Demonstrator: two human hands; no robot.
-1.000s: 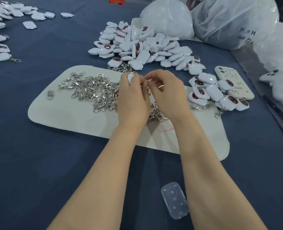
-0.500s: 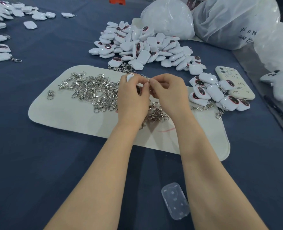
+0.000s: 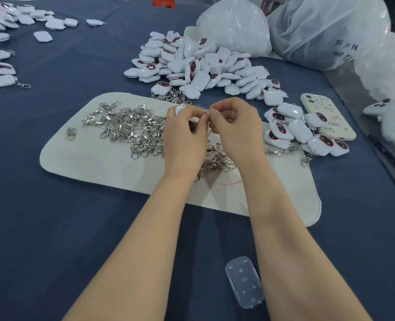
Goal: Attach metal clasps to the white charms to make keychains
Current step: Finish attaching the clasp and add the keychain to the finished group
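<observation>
My left hand (image 3: 183, 137) grips a white charm (image 3: 180, 110), whose top edge shows above the fingers. My right hand (image 3: 234, 128) pinches a small metal clasp (image 3: 206, 111) right beside that charm; most of the clasp is hidden by the fingertips. Both hands hover over a cream felt mat (image 3: 94, 158). A heap of loose metal clasps (image 3: 127, 126) lies on the mat to the left of my hands. A big pile of white charms (image 3: 199, 66) lies behind the mat. Finished keychains (image 3: 300, 133) sit at the right.
A phone in a cream case (image 3: 326, 117) lies right of the keychains. Large plastic bags (image 3: 319, 31) stand at the back right. More charms (image 3: 0, 70) lie at the far left. A clear plastic case (image 3: 245, 281) sits on the blue cloth between my forearms.
My hands have drawn slightly apart and lifted a little; the right fingertips now pinch the clasp at the charm's side instead of overlapping the left fingers.
</observation>
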